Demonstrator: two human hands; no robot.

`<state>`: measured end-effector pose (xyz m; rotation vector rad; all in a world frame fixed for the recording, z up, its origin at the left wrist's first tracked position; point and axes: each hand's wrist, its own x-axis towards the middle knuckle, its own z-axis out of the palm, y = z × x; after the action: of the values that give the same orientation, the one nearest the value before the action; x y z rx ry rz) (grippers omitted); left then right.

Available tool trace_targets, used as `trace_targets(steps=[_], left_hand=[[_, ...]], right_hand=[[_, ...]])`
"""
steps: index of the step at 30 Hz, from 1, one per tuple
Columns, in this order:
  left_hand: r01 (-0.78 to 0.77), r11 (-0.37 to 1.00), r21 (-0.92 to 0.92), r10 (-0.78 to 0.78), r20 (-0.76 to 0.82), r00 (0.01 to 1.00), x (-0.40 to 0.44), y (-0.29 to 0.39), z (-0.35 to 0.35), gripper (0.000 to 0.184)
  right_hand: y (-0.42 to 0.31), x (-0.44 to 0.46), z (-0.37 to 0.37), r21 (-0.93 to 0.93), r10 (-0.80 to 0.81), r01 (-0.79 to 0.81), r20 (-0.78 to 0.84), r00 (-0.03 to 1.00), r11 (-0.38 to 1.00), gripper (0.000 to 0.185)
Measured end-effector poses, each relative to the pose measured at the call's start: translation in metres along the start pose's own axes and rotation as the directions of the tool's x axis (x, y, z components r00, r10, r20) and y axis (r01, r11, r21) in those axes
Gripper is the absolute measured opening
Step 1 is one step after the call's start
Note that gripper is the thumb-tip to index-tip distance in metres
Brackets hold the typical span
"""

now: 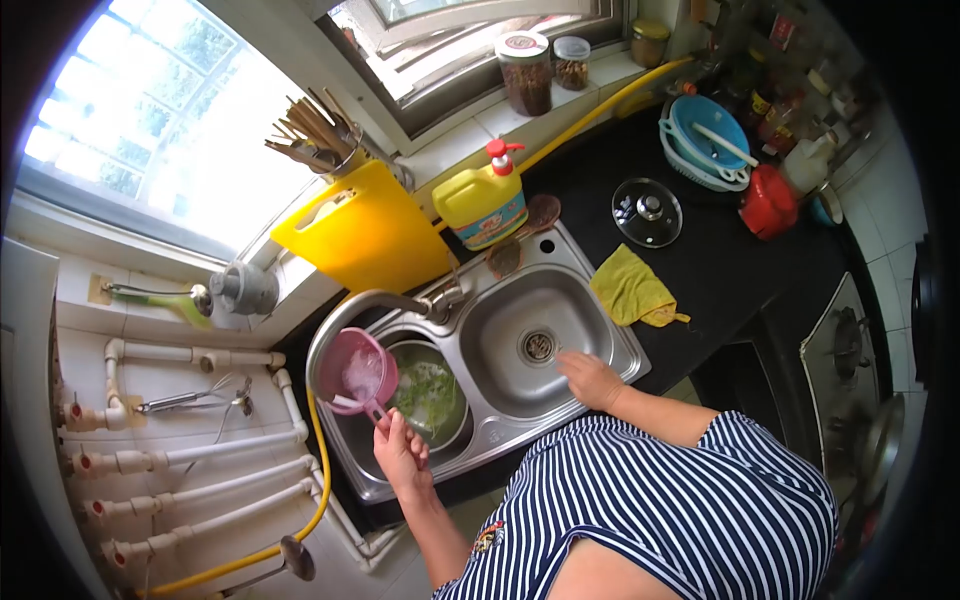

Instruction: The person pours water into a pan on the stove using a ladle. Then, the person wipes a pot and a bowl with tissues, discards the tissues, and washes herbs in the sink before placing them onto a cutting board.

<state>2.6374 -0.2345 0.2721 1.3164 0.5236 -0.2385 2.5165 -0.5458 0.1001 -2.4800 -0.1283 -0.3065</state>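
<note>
My left hand (402, 448) is closed round the handle of a pink water dipper (385, 368), which hangs over the left basin under the end of the curved faucet (325, 335). Frothy water shows inside the dipper. Beside and below it, a round metal pot (468, 420) in the left basin holds leafy greens (432, 392) in water. My right hand (590, 380) is over the front right of the right basin (500, 380), fingers stretched out and holding nothing. A drain strainer (539, 346) sits in that basin's floor.
Right of the sink lie a yellow-green cloth (635, 285) and a glass lid (648, 212). Behind stand a yellow detergent jug (482, 208) and a yellow cutting board (370, 235). Blue basins (708, 135) stand far right. White pipes (230, 450) run along the left wall.
</note>
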Motion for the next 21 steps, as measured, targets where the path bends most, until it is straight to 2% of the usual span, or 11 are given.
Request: trace_targets(steps=[8, 21], left_hand=[[-0.03, 0.996, -0.088, 0.029, -0.015, 0.999, -0.005, -0.002, -0.003, 0.017], [-0.035, 0.998, -0.058, 0.035, 0.01, 0.999, -0.022, 0.007, -0.016, 0.022]], right_hand=[[-0.001, 0.001, 0.001, 0.003, -0.047, 0.047, 0.033, 0.998, 0.999, 0.025], [-0.004, 0.0, 0.004, -0.021, 0.003, 0.0, 0.13, 0.992, 1.0, 0.023]])
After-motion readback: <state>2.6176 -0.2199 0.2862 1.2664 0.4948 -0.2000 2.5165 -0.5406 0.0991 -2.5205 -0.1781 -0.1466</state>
